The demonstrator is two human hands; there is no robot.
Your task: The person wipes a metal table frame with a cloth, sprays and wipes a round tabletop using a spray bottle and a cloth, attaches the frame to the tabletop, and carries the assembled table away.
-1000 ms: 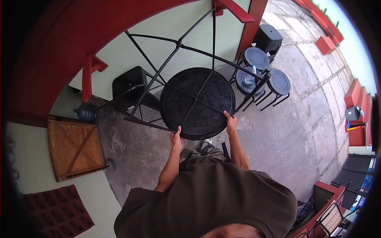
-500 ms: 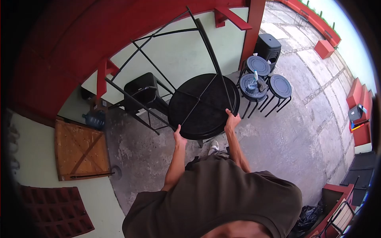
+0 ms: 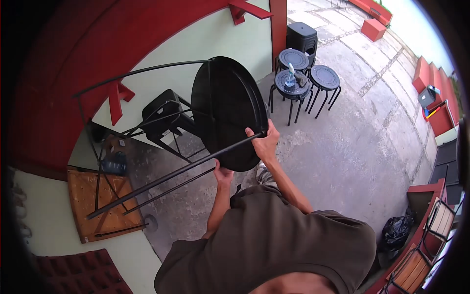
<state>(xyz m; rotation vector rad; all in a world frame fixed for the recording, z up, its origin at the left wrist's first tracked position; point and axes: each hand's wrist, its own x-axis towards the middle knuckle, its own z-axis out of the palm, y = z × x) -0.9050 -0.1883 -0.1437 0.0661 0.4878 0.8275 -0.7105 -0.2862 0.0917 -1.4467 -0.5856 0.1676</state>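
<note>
A round black table (image 3: pixel 227 105) with long thin legs is held up off the floor, its top tilted on edge and its legs pointing to the left. My right hand (image 3: pixel 265 140) grips the rim and a leg at the lower right of the top. My left hand (image 3: pixel 223 175) is closed round the lower edge, with the thumb up near a leg. Behind the legs stands a tall black stool (image 3: pixel 164 110) by the wall.
Round stools (image 3: pixel 325 77) stand at the upper middle, one bearing a spray bottle (image 3: pixel 291 76). Behind them is a stack of black stools (image 3: pixel 301 38). A wooden panel (image 3: pixel 88 201) and a water jug (image 3: pixel 115 164) are left; a black bag (image 3: pixel 397 231) lies lower right.
The table has turned in my hands: its top has tipped up on edge, and its legs have swung from the top of the view to the left. Both hands keep their hold.
</note>
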